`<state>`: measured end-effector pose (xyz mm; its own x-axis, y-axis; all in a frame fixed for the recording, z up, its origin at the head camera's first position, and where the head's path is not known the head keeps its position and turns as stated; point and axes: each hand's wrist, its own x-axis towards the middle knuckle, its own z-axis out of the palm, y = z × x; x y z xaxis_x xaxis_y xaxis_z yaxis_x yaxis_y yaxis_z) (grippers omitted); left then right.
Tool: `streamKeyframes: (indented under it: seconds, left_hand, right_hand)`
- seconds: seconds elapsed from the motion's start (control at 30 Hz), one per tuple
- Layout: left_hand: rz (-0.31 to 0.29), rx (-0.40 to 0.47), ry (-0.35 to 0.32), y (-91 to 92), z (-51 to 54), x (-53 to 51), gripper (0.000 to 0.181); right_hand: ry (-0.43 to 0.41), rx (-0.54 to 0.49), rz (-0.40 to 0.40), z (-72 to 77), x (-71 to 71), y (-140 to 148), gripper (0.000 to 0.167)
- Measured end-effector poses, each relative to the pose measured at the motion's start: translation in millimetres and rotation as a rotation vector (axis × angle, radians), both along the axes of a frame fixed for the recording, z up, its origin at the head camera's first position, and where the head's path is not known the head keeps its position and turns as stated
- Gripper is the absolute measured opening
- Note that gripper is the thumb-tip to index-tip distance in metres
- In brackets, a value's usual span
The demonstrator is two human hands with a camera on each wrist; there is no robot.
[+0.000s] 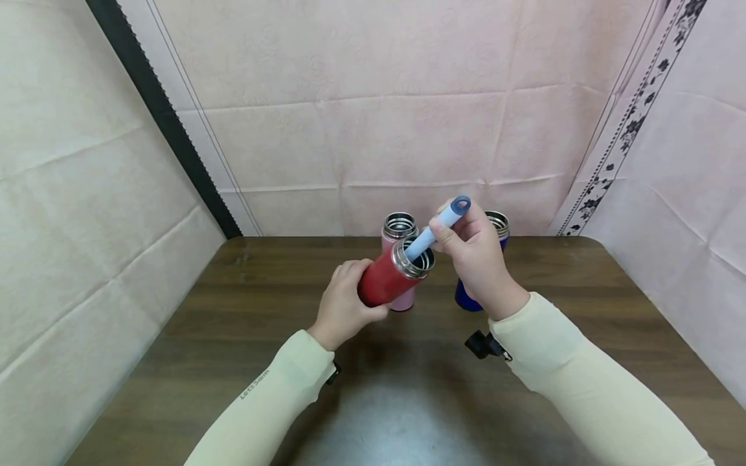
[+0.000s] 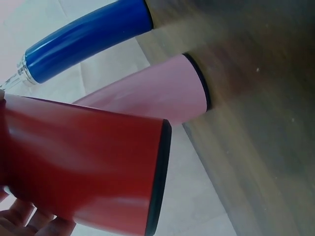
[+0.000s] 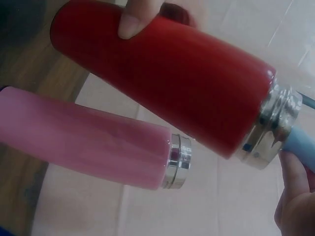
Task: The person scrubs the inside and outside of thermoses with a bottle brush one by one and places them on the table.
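My left hand [image 1: 345, 304] grips a red steel bottle [image 1: 383, 281] around its lower body and holds it tilted above the table, its open steel mouth up and to the right. Between thumb and fingers, my right hand [image 1: 479, 262] pinches the light-blue handle of a bottle brush [image 1: 432, 234], which ends in a darker blue hanging loop. The brush's lower end goes into the red bottle's mouth, and its head is hidden inside. In the right wrist view, the red bottle [image 3: 167, 73] shows its steel neck [image 3: 273, 125] close to my right thumb.
Behind the red bottle a pink bottle [image 1: 403, 300] stands upright without a lid. A dark blue bottle [image 1: 468, 299], also lidless, stands behind my right hand, partly covered by it. The brown wooden table [image 1: 262, 310] ends at a pale cloth backdrop [image 1: 350, 142].
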<state>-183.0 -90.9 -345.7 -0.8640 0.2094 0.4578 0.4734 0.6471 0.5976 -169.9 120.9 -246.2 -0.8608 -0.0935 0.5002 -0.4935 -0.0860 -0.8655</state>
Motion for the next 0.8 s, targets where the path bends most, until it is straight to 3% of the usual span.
streamKeyframes:
  seconds: [0.23, 0.4, 0.6, 0.8]
  left_hand:
    - [-0.007, -0.005, 0.000, -0.4, -4.6, -0.5, 0.072]
    - [-0.010, -0.013, -0.018, -2.2, -7.1, -1.9, 0.071]
    - [-0.015, -0.034, -0.032, -7.8, -9.9, -5.1, 0.070]
    - [0.000, -0.047, -0.060, -15.6, -12.2, -6.4, 0.072]
  right_hand:
    - [0.018, -0.057, -0.020, -4.4, -2.3, 3.9, 0.012]
    - [0.039, -0.123, -0.019, -2.2, -3.8, 11.0, 0.018]
    - [0.036, -0.244, -0.003, 5.3, -3.9, 20.2, 0.016]
    - [0.106, -0.335, 0.033, 17.4, 1.4, 33.3, 0.010]
